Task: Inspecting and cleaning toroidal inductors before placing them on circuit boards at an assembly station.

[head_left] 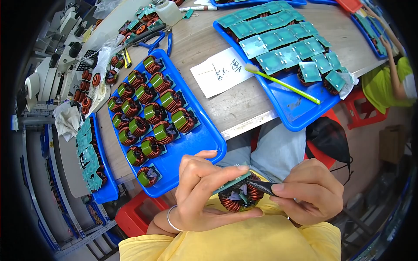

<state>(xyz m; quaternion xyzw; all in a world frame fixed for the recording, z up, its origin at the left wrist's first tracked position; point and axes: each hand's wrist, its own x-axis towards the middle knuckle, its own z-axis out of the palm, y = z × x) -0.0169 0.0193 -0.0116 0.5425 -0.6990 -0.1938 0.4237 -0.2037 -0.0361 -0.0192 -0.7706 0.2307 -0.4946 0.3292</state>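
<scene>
My left hand [196, 191] grips a copper-wound toroidal coil [230, 203] between fingers and thumb, above my lap. A small green circuit board [233, 180] sits on the coil's upper side, under my index finger. Purplish strips show in the coil's dark centre. Closed around a pair of black tweezers [262, 186], my right hand [311, 191] points their tip leftward at the coil's opening beside the board. Where exactly the tip ends is hard to make out against the dark centre.
A blue tray [191, 161] of coils with green tape stands left on the table. Another blue tray [285, 111], right, bears board-topped coils and a green-handled brush [283, 82]. Between them lies a paper sheet [213, 78]. Blue-handled pliers [153, 43] lie behind; a co-worker [387, 87] is far right.
</scene>
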